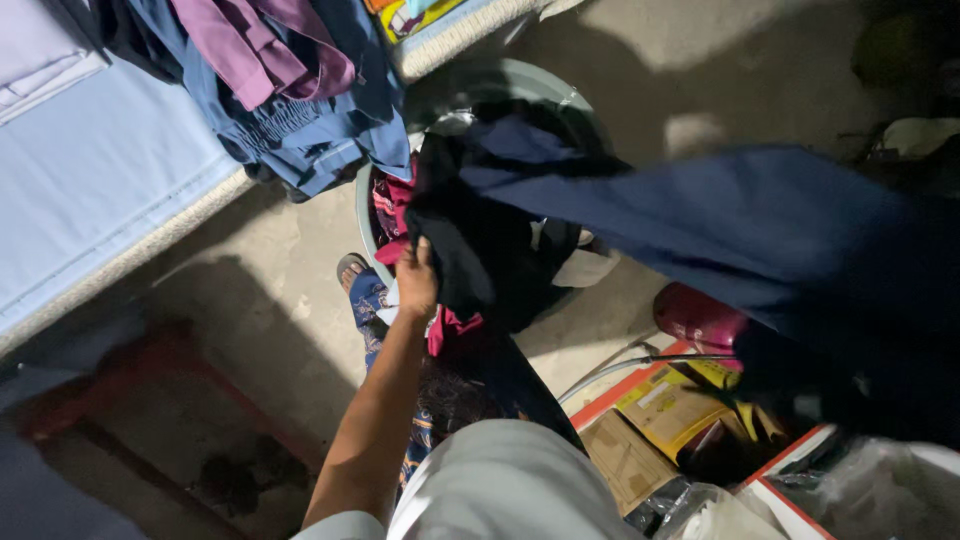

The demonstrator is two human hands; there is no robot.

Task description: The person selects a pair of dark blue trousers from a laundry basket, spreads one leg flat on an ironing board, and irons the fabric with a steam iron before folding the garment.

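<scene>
My left hand (415, 280) is closed on the edge of a dark navy garment (700, 220), just above the near rim of a round green tub (575, 100). The garment is lifted out of the tub and stretches up and to the right, where it fills that side of the view. Under it, red and magenta clothes (390, 205) lie in the tub. My right hand does not show; it may be behind the raised cloth.
A bed with a light blue sheet (90, 170) runs along the left, with blue and purple clothes (290, 90) heaped on its edge. A red frame (170, 360) stands at the lower left. Cardboard boxes (660, 410) and plastic bags sit at the lower right. My sandalled foot (352, 268) is beside the tub.
</scene>
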